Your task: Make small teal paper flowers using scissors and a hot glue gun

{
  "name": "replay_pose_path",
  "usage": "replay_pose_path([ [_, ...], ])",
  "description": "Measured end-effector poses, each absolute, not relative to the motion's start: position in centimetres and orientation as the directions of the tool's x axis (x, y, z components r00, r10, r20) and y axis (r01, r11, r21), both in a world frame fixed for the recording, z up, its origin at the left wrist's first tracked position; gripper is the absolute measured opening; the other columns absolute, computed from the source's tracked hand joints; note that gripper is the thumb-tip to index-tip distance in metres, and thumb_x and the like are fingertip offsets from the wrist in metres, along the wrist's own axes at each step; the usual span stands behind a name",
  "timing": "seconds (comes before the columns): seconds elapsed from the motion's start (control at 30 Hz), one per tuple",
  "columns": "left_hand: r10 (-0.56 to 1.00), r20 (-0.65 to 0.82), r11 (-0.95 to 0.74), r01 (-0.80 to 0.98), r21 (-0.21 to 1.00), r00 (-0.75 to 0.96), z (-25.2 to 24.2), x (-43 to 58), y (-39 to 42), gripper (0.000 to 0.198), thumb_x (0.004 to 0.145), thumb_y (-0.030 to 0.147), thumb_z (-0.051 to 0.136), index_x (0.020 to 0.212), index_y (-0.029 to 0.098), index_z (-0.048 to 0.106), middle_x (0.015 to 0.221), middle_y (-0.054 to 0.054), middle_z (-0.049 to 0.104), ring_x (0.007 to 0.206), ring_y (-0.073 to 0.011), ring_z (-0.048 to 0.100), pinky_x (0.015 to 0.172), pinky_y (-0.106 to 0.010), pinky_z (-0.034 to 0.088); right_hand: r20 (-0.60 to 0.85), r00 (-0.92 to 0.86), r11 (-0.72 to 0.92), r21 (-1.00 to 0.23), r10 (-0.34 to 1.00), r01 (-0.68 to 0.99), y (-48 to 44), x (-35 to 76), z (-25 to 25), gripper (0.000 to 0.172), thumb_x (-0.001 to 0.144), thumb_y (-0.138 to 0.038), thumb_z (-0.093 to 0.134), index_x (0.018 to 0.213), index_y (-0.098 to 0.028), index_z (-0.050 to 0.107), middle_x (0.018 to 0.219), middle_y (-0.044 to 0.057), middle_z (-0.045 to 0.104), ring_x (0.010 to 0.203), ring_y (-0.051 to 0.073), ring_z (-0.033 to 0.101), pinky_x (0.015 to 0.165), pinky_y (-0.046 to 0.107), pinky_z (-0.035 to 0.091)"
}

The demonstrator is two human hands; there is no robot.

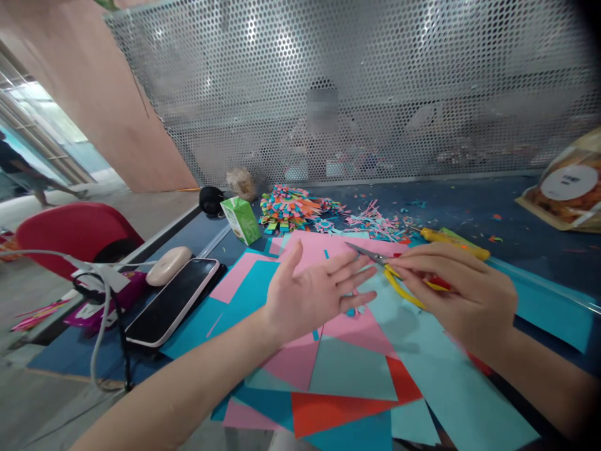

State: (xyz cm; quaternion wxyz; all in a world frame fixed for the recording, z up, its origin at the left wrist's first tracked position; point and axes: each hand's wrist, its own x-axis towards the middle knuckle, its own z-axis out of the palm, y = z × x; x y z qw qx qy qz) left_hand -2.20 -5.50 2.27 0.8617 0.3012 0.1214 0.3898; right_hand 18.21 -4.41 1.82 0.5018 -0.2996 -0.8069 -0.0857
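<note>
My left hand (319, 291) is held palm up over the paper, its fingers stretched out and nothing lying in it. Beside its fingertips, my right hand (455, 291) grips a pair of scissors (399, 285) with yellow and red handles; the blades point left, just above the left fingers. Beneath both hands spread overlapping sheets of coloured paper (352, 369) in pink, pale blue, blue and orange-red. Small cut bits of paper lie on the pink sheet, partly hidden by my left hand.
Behind the sheets sit a heap of fringed paper pieces (288, 210) and thin paper scraps (375, 220). A green drink carton (241, 220), a phone (173, 304) and a yellow-handled tool (453, 241) lie around. A perforated metal screen (375, 75) closes the back; a snack bag (570, 188) stands right.
</note>
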Motion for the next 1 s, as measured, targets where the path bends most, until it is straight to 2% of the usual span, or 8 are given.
replay_pose_path([
  [0.17,0.793,0.029,0.473,-0.644,0.602,0.609,2.4,-2.3,-5.3,0.083,0.078,0.067,0.023,0.127,0.003,0.042,0.143,-0.019,0.030,0.134,-0.0282,0.026,0.109,-0.041,0.017,0.727,-0.581,0.902,-0.124,0.366,0.414,-4.3,17.6,1.1,0.017,0.082,-0.015,0.057,0.096,-0.023,0.061,0.087,0.003,0.066,0.079,0.015,0.061,0.070,0.029,0.051],
  [0.23,0.785,0.025,0.479,-0.633,0.608,0.618,2.3,-2.3,-5.4,0.084,0.077,0.069,0.022,0.127,0.004,0.041,0.143,-0.018,0.031,0.134,-0.0279,0.024,0.110,-0.040,0.015,0.688,-0.621,0.905,-0.128,0.376,0.406,-4.3,17.3,0.6,0.016,0.083,-0.016,0.055,0.097,-0.022,0.061,0.089,0.004,0.065,0.081,0.016,0.060,0.069,0.029,0.051],
  [0.4,0.763,0.020,0.505,-0.615,0.606,0.646,2.2,-2.1,-5.7,0.082,0.077,0.069,0.024,0.124,0.006,0.045,0.141,-0.017,0.035,0.135,-0.0273,0.023,0.110,-0.039,0.014,0.692,-0.582,0.868,-0.136,0.427,0.477,-4.5,17.1,-0.2,0.011,0.083,-0.021,0.056,0.093,-0.022,0.060,0.090,0.005,0.064,0.085,0.017,0.059,0.074,0.032,0.051],
  [0.53,0.762,0.015,0.520,-0.625,0.583,0.647,2.4,-2.1,-5.8,0.083,0.077,0.070,0.022,0.123,0.005,0.046,0.141,-0.017,0.034,0.134,-0.0271,0.024,0.109,-0.037,0.016,0.722,-0.510,0.833,-0.166,0.467,0.528,-4.6,17.1,-0.5,0.023,0.080,-0.027,0.059,0.102,-0.019,0.058,0.094,0.008,0.065,0.090,0.021,0.060,0.071,0.033,0.051],
  [0.63,0.749,0.006,0.533,-0.608,0.589,0.663,2.3,-2.3,-5.8,0.085,0.075,0.072,0.020,0.122,0.007,0.048,0.143,-0.015,0.032,0.135,-0.0281,0.021,0.108,-0.037,0.018,0.695,-0.554,0.846,-0.150,0.458,0.511,-4.8,17.0,-0.2,0.022,0.084,-0.023,0.053,0.103,-0.026,0.063,0.088,0.004,0.065,0.076,0.016,0.061,0.060,0.028,0.049],
  [0.73,0.726,-0.004,0.552,-0.578,0.601,0.688,2.3,-2.4,-5.7,0.088,0.074,0.074,0.017,0.123,0.008,0.048,0.144,-0.015,0.031,0.136,-0.0289,0.019,0.106,-0.037,0.019,0.694,-0.545,0.848,-0.185,0.471,0.497,-5.0,17.0,0.3,0.017,0.084,-0.023,0.053,0.090,-0.029,0.068,0.076,0.001,0.065,0.061,0.013,0.058,0.051,0.025,0.046],
  [0.87,0.700,0.017,0.572,-0.574,0.586,0.714,2.3,-2.4,-5.9,0.089,0.073,0.075,0.016,0.122,0.008,0.049,0.142,-0.015,0.034,0.134,-0.0291,0.023,0.106,-0.039,0.020,0.769,-0.456,0.865,-0.247,0.449,0.437,-5.2,17.1,0.9,0.017,0.083,-0.016,0.054,0.088,-0.027,0.066,0.082,0.002,0.064,0.074,0.015,0.061,0.063,0.026,0.051],
  [1.0,0.696,0.017,0.588,-0.584,0.560,0.718,2.2,-2.4,-5.9,0.089,0.073,0.075,0.017,0.120,0.007,0.051,0.131,-0.017,0.046,0.129,-0.0303,0.033,0.107,-0.042,0.018,0.797,-0.357,0.818,-0.273,0.487,0.505,-4.7,17.5,1.2,0.021,0.082,-0.012,0.054,0.093,-0.028,0.064,0.089,0.004,0.060,0.076,0.015,0.060,0.063,0.027,0.051],
])
